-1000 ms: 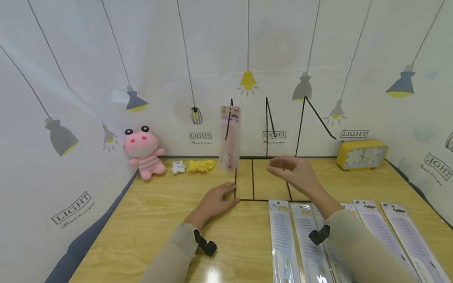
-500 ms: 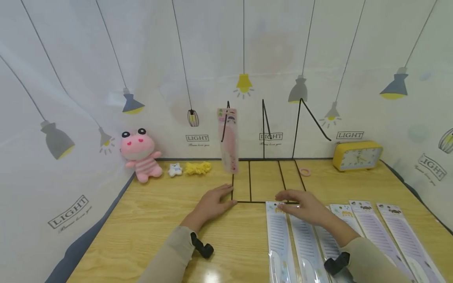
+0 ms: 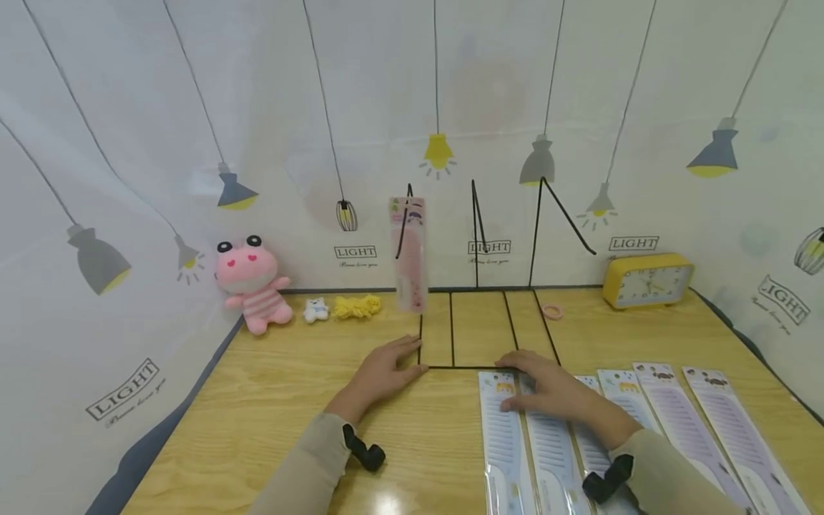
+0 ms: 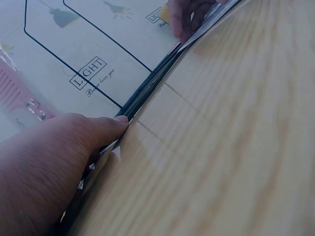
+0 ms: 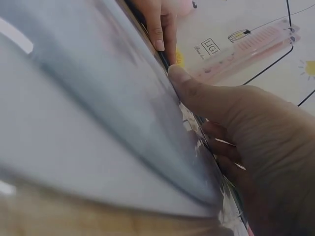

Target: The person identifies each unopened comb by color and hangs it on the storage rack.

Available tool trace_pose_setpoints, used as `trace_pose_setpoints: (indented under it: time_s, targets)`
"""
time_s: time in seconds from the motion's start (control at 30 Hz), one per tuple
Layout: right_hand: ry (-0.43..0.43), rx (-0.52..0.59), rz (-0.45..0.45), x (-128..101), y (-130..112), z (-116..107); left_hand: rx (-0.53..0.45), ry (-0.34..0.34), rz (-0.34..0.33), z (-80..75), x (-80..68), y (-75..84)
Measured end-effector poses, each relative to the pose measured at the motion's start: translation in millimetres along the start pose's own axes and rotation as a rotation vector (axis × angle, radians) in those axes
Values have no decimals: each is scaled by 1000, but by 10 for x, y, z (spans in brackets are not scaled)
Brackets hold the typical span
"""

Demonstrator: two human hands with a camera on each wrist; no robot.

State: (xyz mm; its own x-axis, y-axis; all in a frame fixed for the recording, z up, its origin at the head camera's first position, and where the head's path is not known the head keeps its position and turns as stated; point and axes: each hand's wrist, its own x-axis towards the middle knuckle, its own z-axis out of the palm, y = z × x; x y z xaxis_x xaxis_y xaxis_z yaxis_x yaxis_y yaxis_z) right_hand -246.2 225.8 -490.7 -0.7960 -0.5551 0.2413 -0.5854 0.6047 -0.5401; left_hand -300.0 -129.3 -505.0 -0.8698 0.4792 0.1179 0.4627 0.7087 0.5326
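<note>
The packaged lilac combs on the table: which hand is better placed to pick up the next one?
Probably the right hand: it already rests on the packaged lilac combs, while the left hand lies at the black wire rack.

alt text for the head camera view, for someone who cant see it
A person's right hand rests on packaged combs laid in a row on a wooden table, while the left hand presses the base of a black wire rack. One pink packaged comb hangs on the rack; a pink plush toy and yellow clock sit behind.
</note>
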Motion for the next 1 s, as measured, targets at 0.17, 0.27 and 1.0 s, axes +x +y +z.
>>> trace_pose_setpoints:
  time_s: [0.17,0.27,1.0]
  targets:
    - [-26,-37,-13,-1,-38,7,-16,-7,-5,17,-18,-12]
    - [-44,-48,0,-12,-51,6,-9,-10,-9,31,-20,-15]
    - [-54,20,110,15,-130,-35,-14,3,26,-23,13,-13]
